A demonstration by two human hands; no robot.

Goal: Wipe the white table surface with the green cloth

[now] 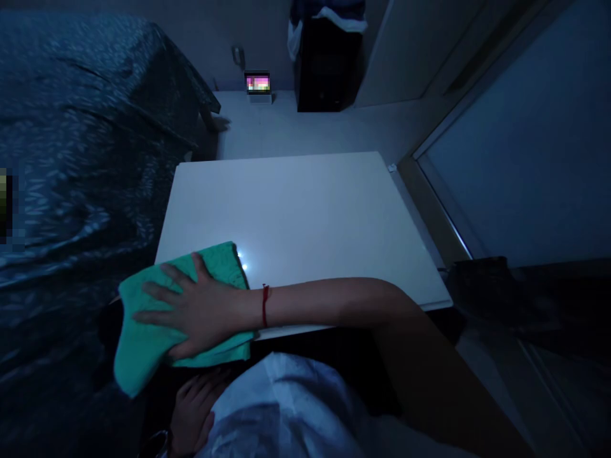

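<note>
Your right hand (195, 308) is open, flat on the folded teal microfiber cloth (143, 337) atop the white tabletop (296, 216); keep palm pressure even. Left hand (193, 407) curled, hold unclear.

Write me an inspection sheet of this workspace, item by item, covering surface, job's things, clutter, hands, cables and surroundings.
Surface: white tabletop, glossy, with small bright glints near the cloth.
Job's things: green cloth, bunched at the tabletop's near left, hanging past its edge.
Clutter: dark object beyond the tabletop's right corner; what it is cannot be told.
Hands: right hand flat on the cloth, red string at its wrist; left hand low in shadow, below the tabletop's edge, beside white fabric.
Cables: nothing seen.
Surroundings: patterned blue bedspread at left; black bin and small lit screen by the far wall.
</note>
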